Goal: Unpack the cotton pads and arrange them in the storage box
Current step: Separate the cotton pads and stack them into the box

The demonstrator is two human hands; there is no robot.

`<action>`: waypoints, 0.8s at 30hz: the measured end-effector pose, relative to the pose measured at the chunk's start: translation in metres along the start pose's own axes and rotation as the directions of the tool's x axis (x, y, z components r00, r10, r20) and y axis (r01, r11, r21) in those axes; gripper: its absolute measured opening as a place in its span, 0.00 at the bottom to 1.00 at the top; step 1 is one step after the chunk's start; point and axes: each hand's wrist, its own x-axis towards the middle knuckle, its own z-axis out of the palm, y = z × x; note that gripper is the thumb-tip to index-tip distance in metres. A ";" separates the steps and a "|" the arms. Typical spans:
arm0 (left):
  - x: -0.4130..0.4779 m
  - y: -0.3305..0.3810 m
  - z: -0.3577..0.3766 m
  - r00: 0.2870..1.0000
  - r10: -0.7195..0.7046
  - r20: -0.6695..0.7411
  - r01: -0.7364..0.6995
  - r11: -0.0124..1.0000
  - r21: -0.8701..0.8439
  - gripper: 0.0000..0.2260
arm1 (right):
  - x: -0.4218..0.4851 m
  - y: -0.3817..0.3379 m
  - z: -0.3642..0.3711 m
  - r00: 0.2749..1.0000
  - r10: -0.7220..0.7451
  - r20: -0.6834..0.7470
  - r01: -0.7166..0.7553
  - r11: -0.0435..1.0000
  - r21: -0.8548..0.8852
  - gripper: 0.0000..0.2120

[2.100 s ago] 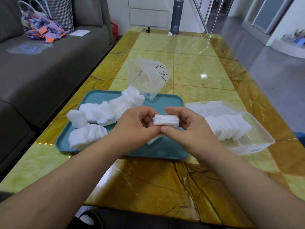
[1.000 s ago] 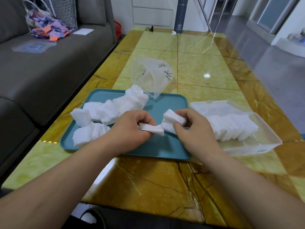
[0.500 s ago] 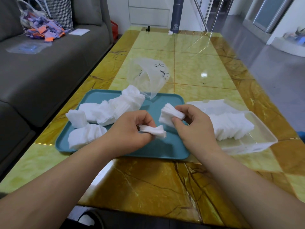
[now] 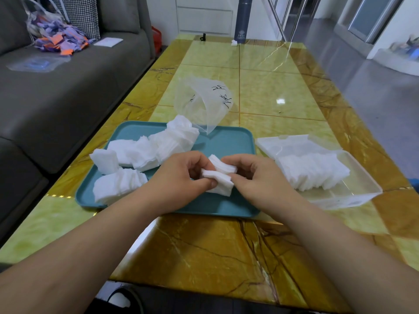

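Both hands, left (image 4: 181, 177) and right (image 4: 256, 177), pinch a small stack of white square cotton pads (image 4: 218, 177) above the tray's (image 4: 226, 141) near edge.

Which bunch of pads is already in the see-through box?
The row on the far right, inside the box. The other piles lie on the tray; the left hand and right hand hold a small stack.

Seen from the head camera, the person's left forearm (image 4: 86, 252) and right forearm (image 4: 335, 245) are bare for their whole visible length. The left hand (image 4: 181, 177) and right hand (image 4: 258, 180) are bare as well, a short, trimmed nail showing on the left thumb.
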 end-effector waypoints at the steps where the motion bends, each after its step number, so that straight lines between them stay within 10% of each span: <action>1: 0.001 0.000 0.000 1.000 -0.006 -0.007 0.006 1.000 -0.007 0.07 | 0.000 0.000 0.000 1.000 -0.003 0.008 0.003 1.000 -0.012 0.16; 13: 0.004 -0.010 0.002 0.998 -0.054 -0.010 0.055 0.996 0.075 0.23 | -0.004 0.001 0.002 0.993 0.019 0.113 -0.002 0.989 -0.149 0.23; 24: 0.003 -0.007 0.005 0.992 -0.068 0.106 0.061 0.996 0.067 0.13 | -0.011 -0.009 0.029 0.987 0.162 -0.008 -0.162 0.986 0.044 0.38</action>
